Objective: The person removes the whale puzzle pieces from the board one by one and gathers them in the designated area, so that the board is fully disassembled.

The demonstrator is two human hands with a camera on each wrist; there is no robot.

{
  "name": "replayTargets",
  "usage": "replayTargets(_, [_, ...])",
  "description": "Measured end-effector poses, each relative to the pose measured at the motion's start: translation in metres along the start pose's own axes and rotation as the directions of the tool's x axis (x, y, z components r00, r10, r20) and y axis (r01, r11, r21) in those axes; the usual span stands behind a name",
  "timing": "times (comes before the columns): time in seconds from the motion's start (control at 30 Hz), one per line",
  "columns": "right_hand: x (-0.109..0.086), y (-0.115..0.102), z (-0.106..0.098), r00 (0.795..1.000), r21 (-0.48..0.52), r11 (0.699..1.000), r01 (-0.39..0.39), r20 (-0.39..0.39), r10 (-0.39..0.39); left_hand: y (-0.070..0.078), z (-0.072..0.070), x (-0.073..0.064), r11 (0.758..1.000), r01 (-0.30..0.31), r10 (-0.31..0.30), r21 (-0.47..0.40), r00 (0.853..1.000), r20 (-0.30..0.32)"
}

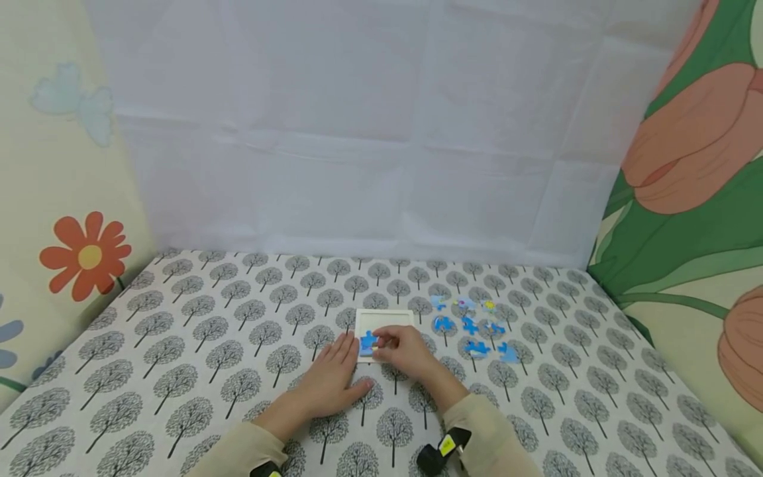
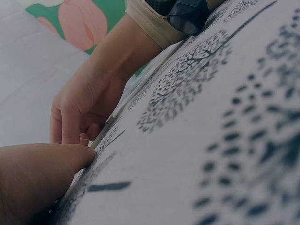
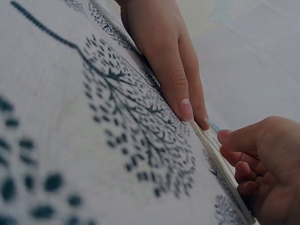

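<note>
A small white puzzle tray [image 1: 384,311] lies on the cloth in front of me. A blue jigsaw piece [image 1: 367,342] is in its lower left corner. My right hand [image 1: 405,351] pinches this piece between thumb and fingertips; in the right wrist view a pale blue edge [image 3: 212,125] of it shows beside the thumb, tilted up from the tray. My left hand [image 1: 330,377] lies flat, its straight fingertips at the tray's left edge and the thumb spread towards me. In the left wrist view the right hand [image 2: 86,110] hides the piece.
Several loose blue jigsaw pieces [image 1: 469,325] are spread to the right of the tray, with a yellow piece [image 1: 489,305] at the back. The tree-print cloth [image 1: 238,411] covers the table. A white sheet [image 1: 357,132] hangs behind, between flower-patterned side walls.
</note>
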State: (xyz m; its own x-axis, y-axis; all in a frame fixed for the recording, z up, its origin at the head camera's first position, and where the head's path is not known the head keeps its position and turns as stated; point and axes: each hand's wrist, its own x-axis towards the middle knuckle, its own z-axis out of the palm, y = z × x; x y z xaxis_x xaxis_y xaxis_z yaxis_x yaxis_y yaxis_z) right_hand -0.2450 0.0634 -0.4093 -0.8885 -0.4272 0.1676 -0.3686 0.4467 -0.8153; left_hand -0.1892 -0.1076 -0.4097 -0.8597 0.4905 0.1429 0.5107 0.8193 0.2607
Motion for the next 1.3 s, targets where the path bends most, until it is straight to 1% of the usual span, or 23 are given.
replayTargets(0.17, [-0.001, -0.001, -0.003, 1.000, 0.027, 1.000, 0.015, -0.018, -0.015, 0.000, 0.000, 0.000, 1.000, 0.007, -0.007, 0.002, 1.000, 0.008])
replayTargets(0.27, [-0.002, -0.004, -0.006, 1.000, 0.044, 0.999, 0.003, -0.030, -0.001, 0.000, 0.000, 0.000, 1.000, 0.015, -0.015, -0.004, 1.000, 0.015])
replayTargets(0.37, [-0.002, -0.008, -0.012, 0.999, 0.071, 0.997, -0.024, -0.031, 0.026, 0.001, -0.001, 0.001, 1.000, 0.021, -0.021, -0.011, 1.000, 0.021])
replayTargets(0.53, [-0.002, -0.015, -0.023, 1.000, 0.082, 0.996, -0.023, -0.014, 0.024, 0.001, -0.001, 0.001, 0.999, 0.032, -0.032, -0.018, 0.999, 0.021])
replayTargets(0.8, [-0.014, -0.043, -0.045, 1.000, 0.123, 0.992, 0.011, 0.005, -0.011, 0.001, -0.004, 0.000, 0.998, 0.053, -0.052, -0.019, 0.998, 0.017])
replayTargets(0.9, [-0.014, -0.037, -0.051, 1.000, 0.103, 0.995, 0.008, -0.003, -0.008, 0.000, -0.004, 0.000, 0.998, 0.058, -0.058, -0.021, 0.998, 0.015])
replayTargets(1.07, [-0.014, -0.015, -0.062, 1.000, 0.071, 0.997, 0.014, -0.009, -0.013, 0.001, -0.003, -0.001, 0.998, 0.047, -0.046, -0.038, 0.999, 0.017])
replayTargets(1.2, [-0.019, -0.007, -0.076, 1.000, 0.036, 0.999, 0.008, -0.015, -0.008, 0.002, -0.003, -0.001, 0.998, 0.035, -0.034, -0.051, 0.999, 0.014])
replayTargets(1.3, [-0.024, -0.004, -0.086, 0.999, 0.006, 1.000, -0.010, -0.030, 0.010, 0.003, -0.003, -0.001, 0.998, 0.032, -0.032, -0.047, 0.999, 0.006])
